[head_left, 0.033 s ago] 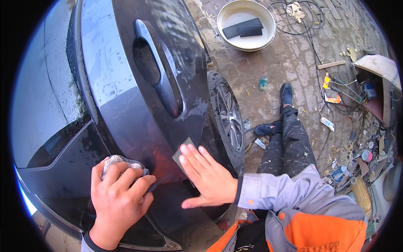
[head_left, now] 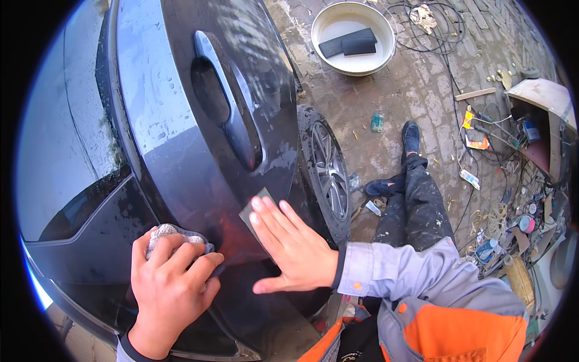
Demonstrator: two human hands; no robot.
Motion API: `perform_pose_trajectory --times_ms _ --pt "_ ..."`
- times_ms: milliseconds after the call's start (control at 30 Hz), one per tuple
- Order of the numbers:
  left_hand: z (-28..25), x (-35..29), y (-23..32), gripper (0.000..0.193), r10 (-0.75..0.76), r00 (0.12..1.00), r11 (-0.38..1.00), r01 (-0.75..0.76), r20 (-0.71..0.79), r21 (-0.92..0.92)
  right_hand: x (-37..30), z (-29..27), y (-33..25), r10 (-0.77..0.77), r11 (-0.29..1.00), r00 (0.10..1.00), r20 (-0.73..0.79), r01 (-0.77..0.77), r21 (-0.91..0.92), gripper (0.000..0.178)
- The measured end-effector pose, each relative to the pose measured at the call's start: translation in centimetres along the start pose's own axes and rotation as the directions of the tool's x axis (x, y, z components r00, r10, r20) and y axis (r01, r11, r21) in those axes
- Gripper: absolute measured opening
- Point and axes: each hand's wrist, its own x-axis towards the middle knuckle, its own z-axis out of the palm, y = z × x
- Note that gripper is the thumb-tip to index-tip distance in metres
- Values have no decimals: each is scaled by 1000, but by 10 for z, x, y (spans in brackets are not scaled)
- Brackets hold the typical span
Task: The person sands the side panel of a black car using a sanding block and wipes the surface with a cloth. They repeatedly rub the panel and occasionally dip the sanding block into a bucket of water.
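Observation:
My left hand (head_left: 175, 280) is closed round a bunched grey-white rag (head_left: 172, 232), which rests on the dark grey car door (head_left: 181, 181) below the window corner. My right hand (head_left: 298, 247) lies flat, fingers stretched, on a dark sheet of sandpaper (head_left: 247, 212). The sheet is pressed against the wet body panel below the door handle (head_left: 220, 90); most of it is hidden under my palm. A reddish patch (head_left: 232, 238) shows on the panel between my two hands.
A white bucket (head_left: 319, 27) with cloudy water and black pads (head_left: 359, 42) stands on the brick paving beyond the wheel (head_left: 329, 169). Cables (head_left: 449, 66) lie on the ground. Scattered junk and an open-sided box (head_left: 543, 114) lie at the right.
My right hand and the sandpaper have shifted slightly left and up along the panel. My left hand with the rag stays in the same place.

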Motion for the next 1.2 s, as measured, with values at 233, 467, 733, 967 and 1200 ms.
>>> perform_pose_trajectory --times_ms 233,467,733,967,1200 --pt "0 0 -2 22 9 1000 1000 -9 -4 -6 -7 -11 -12 -79 991 995 -64 86 106 123" --pt "-1 -1 -3 20 19 1000 1000 -19 -18 -4 14 -22 -4 -64 996 997 -54 67 54 114" --pt "-1 0 -3 21 20 1000 1000 -20 -17 -6 -7 -1 4 -76 991 995 -59 82 110 116" --pt "-1 2 0 23 14 1000 1000 -14 -7 1 -5 1 2 -51 989 997 -66 60 132 115" --pt "-3 6 1 23 26 999 1000 -26 -20 -8 0 -6 4 -46 998 997 -54 48 41 115"
